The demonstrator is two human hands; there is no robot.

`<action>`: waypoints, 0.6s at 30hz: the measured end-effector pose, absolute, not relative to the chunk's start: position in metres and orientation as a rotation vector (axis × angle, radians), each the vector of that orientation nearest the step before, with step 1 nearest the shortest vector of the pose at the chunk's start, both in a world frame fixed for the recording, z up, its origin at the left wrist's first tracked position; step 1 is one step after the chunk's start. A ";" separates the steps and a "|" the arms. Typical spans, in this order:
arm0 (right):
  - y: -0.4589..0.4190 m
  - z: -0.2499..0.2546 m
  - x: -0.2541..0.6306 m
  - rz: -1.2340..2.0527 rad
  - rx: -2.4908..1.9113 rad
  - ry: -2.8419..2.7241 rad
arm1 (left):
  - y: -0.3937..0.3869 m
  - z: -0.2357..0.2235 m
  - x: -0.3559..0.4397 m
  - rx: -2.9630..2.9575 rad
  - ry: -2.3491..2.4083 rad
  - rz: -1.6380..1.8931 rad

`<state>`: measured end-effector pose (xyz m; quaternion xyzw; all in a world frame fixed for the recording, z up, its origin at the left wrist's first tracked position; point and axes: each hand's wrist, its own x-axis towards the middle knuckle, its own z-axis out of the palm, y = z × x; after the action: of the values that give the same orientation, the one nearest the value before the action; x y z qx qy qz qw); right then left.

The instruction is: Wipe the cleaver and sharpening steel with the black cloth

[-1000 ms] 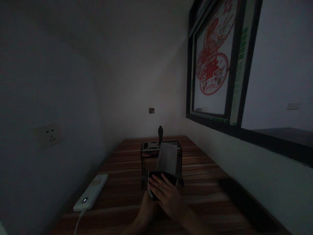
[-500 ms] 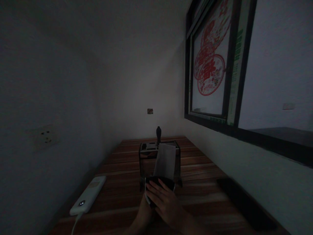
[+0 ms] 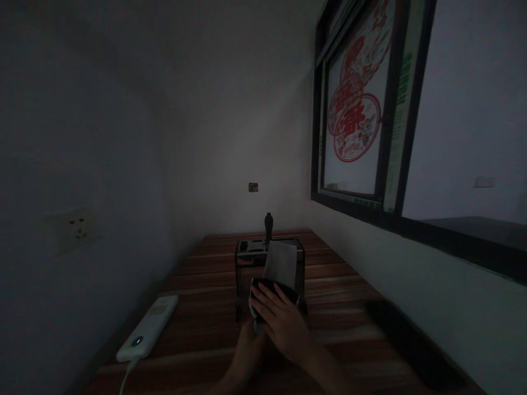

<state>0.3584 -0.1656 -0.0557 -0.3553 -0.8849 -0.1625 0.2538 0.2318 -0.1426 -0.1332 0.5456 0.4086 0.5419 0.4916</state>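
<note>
A broad pale blade, looking like a cleaver's, tilts up in front of a dark-framed knife rack. My left hand is closed at its lower end; the handle and most of those fingers are hidden. Across the lower blade lies a black cloth with a pale edge, curved around it. My right hand presses on this cloth with fingers stretched and close together, its thumb hidden. Dim light blurs the details.
A dark handle stands upright in the rack. A white power bank with a cable lies at the left on the wooden table. A long black object lies at the right. Walls and a framed window enclose the table.
My right hand and the black cloth have slid up the blade, away from me. The left hand has shifted slightly right; the rack stays where it was.
</note>
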 end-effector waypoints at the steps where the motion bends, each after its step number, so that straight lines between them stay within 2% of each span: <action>1: -0.163 -0.053 0.359 -0.460 -0.969 -2.402 | -0.143 -0.130 0.233 1.337 0.969 1.314; 9: -0.136 -0.027 0.368 -0.623 -1.028 -2.255 | -0.150 -0.116 0.236 1.403 0.945 1.309; 18: -0.105 0.008 0.379 -0.651 -1.109 -2.124 | -0.151 -0.118 0.232 1.445 1.046 1.246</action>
<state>0.3794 -0.1045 0.0081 -0.4227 -0.8095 -0.2482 0.3233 0.2317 -0.1513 -0.1184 0.5881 0.4259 0.5073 0.4641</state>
